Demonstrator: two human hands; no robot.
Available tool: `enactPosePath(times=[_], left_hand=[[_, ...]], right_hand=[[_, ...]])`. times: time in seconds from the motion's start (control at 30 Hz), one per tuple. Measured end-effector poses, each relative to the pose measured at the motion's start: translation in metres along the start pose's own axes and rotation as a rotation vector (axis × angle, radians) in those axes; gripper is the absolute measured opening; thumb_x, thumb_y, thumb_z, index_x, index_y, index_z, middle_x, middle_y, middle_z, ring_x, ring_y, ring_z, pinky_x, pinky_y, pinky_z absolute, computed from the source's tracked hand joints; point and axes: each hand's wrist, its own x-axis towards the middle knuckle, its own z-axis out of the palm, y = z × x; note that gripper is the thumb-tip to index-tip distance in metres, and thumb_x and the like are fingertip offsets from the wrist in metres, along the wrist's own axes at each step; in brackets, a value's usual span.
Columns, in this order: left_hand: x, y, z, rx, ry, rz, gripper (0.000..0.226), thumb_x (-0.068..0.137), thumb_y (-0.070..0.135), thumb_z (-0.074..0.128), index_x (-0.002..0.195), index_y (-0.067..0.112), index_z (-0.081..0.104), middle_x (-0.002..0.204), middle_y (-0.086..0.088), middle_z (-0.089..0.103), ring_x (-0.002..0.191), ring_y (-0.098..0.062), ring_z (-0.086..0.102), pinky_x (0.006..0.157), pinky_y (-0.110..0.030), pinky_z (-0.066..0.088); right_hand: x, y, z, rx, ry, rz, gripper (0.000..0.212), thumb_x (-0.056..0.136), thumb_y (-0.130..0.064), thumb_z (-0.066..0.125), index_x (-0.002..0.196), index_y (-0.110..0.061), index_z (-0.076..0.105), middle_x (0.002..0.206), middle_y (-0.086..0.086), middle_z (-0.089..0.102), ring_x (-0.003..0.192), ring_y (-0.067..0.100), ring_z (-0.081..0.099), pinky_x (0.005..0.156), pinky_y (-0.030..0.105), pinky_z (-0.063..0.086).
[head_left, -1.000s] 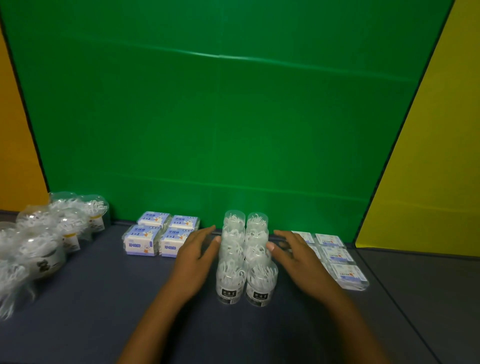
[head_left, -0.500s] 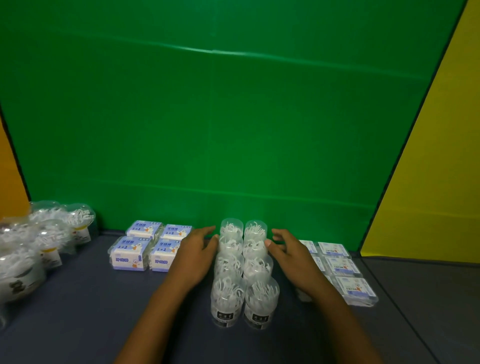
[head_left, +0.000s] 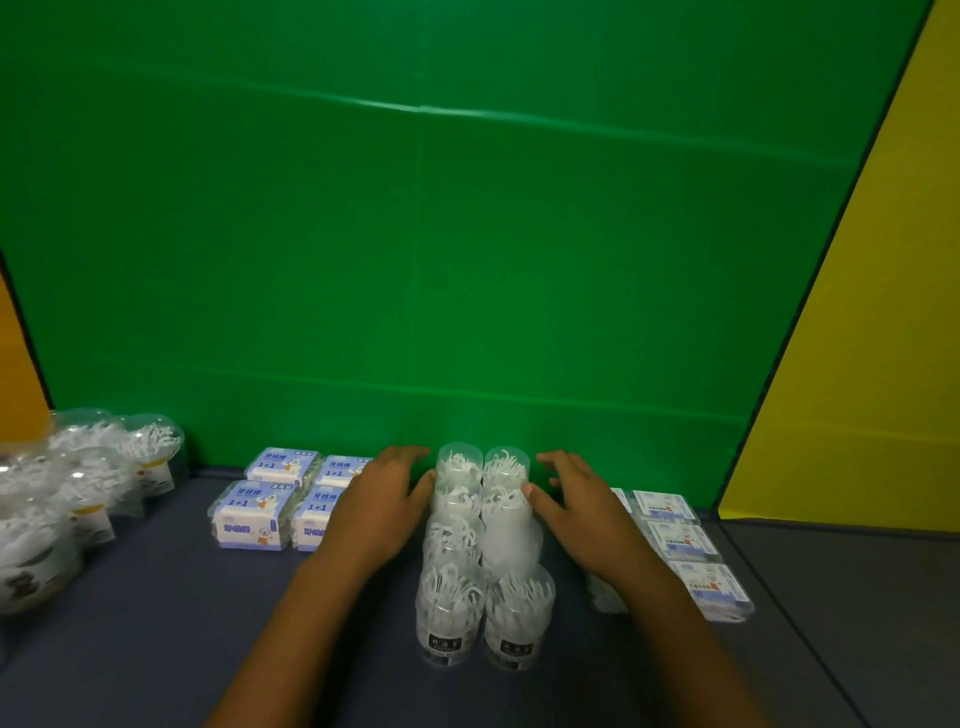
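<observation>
Standing upright at mid-table (head_left: 156, 649), packed two abreast and four deep: clear tubs (head_left: 451, 605), with the block's long axis running 6 to 12 o'clock. Flanked at 9 by left hand (head_left: 382, 512) and at 3 by right hand (head_left: 582, 512), fingers loosely spread, thumbs touching, clasping nothing. Much as half a second ago, both hands staying beside the far rows.

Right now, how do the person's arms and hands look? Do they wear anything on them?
Both are bare. The left hand and the right hand have no glove, and no ring shows on the fingers. The left forearm and the right forearm carry no sleeve, watch or bracelet down to the picture's edge.
</observation>
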Motion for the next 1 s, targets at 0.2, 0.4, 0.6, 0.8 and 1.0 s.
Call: enactPosePath(times=[0.2, 0.4, 0.6, 0.8, 1.0], left_hand=[[-0.028, 0.000, -0.032, 0.300, 0.095, 0.061, 0.047, 0.091, 0.044, 0.054, 0.132, 0.024, 0.049, 0.129, -0.001, 0.054, 0.115, -0.022, 0.052, 0.087, -0.037, 0.048], [-0.079, -0.004, -0.067, 0.383, 0.082, -0.043, 0.049, 0.091, 0.042, 0.053, 0.136, 0.029, 0.043, 0.139, 0.001, 0.045, 0.122, -0.021, 0.048, 0.085, -0.035, 0.047], [-0.128, -0.033, -0.102, 0.427, 0.121, -0.107, 0.042, 0.088, 0.043, 0.058, 0.127, 0.027, 0.052, 0.126, -0.001, 0.053, 0.112, -0.022, 0.055, 0.078, -0.035, 0.049], [-0.137, -0.072, -0.126, 0.379, 0.125, -0.144, 0.043, 0.089, 0.042, 0.059, 0.128, 0.029, 0.051, 0.127, 0.000, 0.049, 0.113, -0.021, 0.054, 0.082, -0.035, 0.049], [-0.105, -0.115, -0.121, 0.276, 0.049, -0.096, 0.052, 0.090, 0.035, 0.058, 0.138, 0.028, 0.039, 0.136, -0.002, 0.038, 0.118, -0.019, 0.050, 0.087, -0.032, 0.049]], right_hand=[[-0.018, -0.022, -0.020, -0.330, 0.083, -0.135, 0.046, 0.093, -0.045, 0.054, 0.132, -0.022, 0.043, 0.128, -0.001, 0.050, 0.116, 0.019, 0.050, 0.085, 0.031, 0.042], [-0.035, -0.054, -0.022, -0.359, 0.100, -0.265, 0.050, 0.093, -0.049, 0.052, 0.135, -0.023, 0.042, 0.127, -0.002, 0.049, 0.115, 0.018, 0.049, 0.092, 0.032, 0.045], [-0.056, -0.105, 0.004, -0.212, 0.074, -0.378, 0.048, 0.094, -0.046, 0.054, 0.134, -0.024, 0.042, 0.132, -0.003, 0.045, 0.122, 0.018, 0.045, 0.094, 0.032, 0.041], [-0.059, -0.143, 0.045, -0.133, -0.033, -0.421, 0.047, 0.094, -0.044, 0.056, 0.135, -0.027, 0.041, 0.129, -0.006, 0.043, 0.119, 0.013, 0.044, 0.087, 0.026, 0.042], [-0.038, -0.163, 0.091, -0.165, -0.100, -0.294, 0.053, 0.092, -0.034, 0.060, 0.138, -0.025, 0.037, 0.140, -0.002, 0.035, 0.125, 0.015, 0.041, 0.090, 0.029, 0.049]])
